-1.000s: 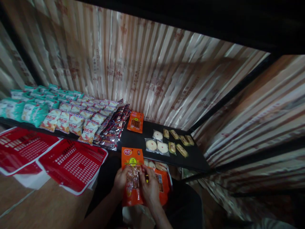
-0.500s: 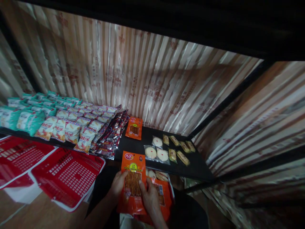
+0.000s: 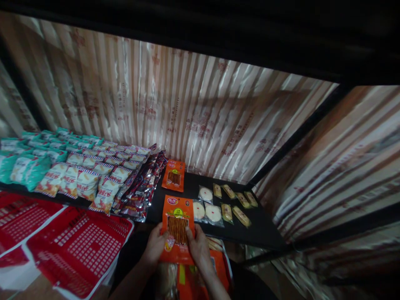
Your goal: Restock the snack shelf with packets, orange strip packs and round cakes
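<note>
I hold an orange snack packet [image 3: 177, 216] upright with both hands at the front edge of a black shelf [image 3: 262, 227]. My left hand [image 3: 154, 246] pinches its lower left corner and my right hand [image 3: 197, 248] grips its lower right side. Another orange packet [image 3: 173, 176] of the same kind lies flat further back on the shelf. More orange packets [image 3: 200, 279] sit below my hands, in a container I cannot make out.
Round white cakes in clear wrap [image 3: 210, 210] and small yellow bars [image 3: 237, 204] lie to the right on the shelf. Rows of dark red [image 3: 142, 187], white-orange [image 3: 93, 179] and teal [image 3: 28, 160] snack bags fill its left. Red plastic baskets [image 3: 78, 246] stand lower left.
My hands have lifted the orange packet up and forward toward the shelf's front edge. The view has tipped so the shelf sits lower in the picture.
</note>
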Tool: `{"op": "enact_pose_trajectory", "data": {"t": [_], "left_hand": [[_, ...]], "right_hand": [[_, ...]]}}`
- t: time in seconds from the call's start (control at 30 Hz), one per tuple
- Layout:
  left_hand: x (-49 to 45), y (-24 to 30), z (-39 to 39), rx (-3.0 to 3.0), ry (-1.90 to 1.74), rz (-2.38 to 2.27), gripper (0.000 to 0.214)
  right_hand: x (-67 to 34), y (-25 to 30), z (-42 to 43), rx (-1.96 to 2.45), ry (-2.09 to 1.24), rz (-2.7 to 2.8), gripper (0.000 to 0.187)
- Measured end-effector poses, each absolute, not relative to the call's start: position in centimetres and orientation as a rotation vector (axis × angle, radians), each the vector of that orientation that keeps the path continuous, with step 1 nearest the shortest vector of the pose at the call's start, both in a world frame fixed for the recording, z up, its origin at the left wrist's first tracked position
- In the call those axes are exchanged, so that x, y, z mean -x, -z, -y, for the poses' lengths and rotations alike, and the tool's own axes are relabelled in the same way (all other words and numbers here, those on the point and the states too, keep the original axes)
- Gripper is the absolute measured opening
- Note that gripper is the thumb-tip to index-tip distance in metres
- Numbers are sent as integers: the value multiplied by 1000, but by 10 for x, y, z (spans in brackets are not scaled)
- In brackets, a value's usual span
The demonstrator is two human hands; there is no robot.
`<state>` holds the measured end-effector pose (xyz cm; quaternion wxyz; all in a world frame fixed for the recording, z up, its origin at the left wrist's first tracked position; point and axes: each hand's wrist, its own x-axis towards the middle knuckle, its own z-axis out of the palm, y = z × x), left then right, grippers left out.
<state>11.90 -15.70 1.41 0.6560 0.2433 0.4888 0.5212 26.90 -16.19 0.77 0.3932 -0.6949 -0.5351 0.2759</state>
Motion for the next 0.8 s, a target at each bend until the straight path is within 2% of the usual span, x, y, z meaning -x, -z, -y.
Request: {"op": "enact_pose_trajectory", "data": {"t": [0.27,0.47,0.67,0.8], "left_hand": [[-125,-21,120,-562,-1275,-1019,31],[-132,-24,86,-563,-1289,-1023,29],[-134,-19,48,-541,-1351,-1134,30],[-135,-19,30,-558,-1367,-1276,31]], "right_hand": [[-277,-13,122,1600,-810,1366,40],[-280,-18,95,1639,-698,1357,46],[-277,-22,61,1796,-603,1468,33],[-276,-21,39,1844,-595,1573,33]]}}
